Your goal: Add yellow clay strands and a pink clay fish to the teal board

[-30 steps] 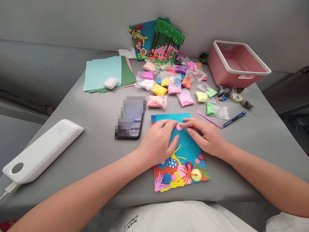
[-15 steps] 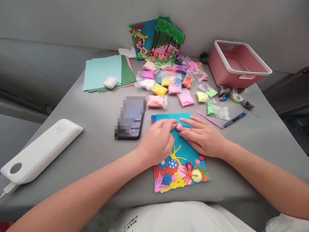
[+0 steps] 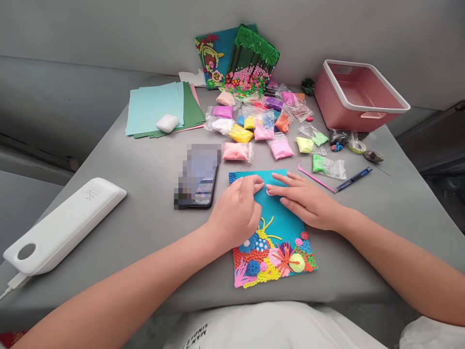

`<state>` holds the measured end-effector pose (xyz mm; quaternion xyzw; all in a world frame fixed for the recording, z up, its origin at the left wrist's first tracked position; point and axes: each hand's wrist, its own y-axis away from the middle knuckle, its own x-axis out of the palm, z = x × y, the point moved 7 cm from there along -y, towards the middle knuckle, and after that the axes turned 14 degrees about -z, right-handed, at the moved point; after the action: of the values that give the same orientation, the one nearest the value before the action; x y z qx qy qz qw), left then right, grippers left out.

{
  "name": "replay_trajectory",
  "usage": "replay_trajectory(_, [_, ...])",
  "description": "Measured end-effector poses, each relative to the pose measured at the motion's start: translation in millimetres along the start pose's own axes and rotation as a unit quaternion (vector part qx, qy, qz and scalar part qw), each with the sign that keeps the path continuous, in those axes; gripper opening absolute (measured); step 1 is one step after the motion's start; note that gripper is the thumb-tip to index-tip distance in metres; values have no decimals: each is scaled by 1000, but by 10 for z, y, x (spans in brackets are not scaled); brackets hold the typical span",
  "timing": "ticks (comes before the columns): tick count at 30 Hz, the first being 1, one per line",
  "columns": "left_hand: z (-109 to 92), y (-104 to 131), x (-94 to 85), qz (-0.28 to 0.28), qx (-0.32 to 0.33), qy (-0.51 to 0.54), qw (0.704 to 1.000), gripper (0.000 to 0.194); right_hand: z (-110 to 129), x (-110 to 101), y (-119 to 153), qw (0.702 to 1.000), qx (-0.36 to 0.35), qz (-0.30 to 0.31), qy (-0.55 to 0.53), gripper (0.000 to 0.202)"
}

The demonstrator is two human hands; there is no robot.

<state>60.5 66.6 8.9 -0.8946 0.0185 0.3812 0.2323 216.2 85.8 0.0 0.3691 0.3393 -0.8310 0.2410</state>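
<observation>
A blue board lies in front of me, its lower part covered with colourful clay shapes: a yellow branching piece, blue domes, pink strands and red spiky strands. My right hand lies over the board's upper right, fingers stretched out and apart. Under its fingertips shows a small pale pink clay piece, touching the board. My left hand rests on the board's left side, fingers curled with thumb and index tips close together. Whatever those fingers may hold is hidden.
Behind the board lie several bags of coloured clay. A phone is on the left, with a white power bank farther out. At right are a pink tool, a blue cutter and a pink basket. Paper sheets lie back left.
My right hand's fingers have flattened over the pink clay piece, which now shows less. My left fingers have curled in and drawn slightly left, away from it.
</observation>
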Motion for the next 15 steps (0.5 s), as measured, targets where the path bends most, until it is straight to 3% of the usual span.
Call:
replay_trajectory(4, [10, 9, 1, 4, -2, 4, 1000, 35, -57, -39, -19, 996, 60, -10, -63, 41])
replay_trajectory(15, [26, 15, -11, 20, -22, -2, 1000, 39, -42, -2, -7, 998, 38, 10, -51, 41])
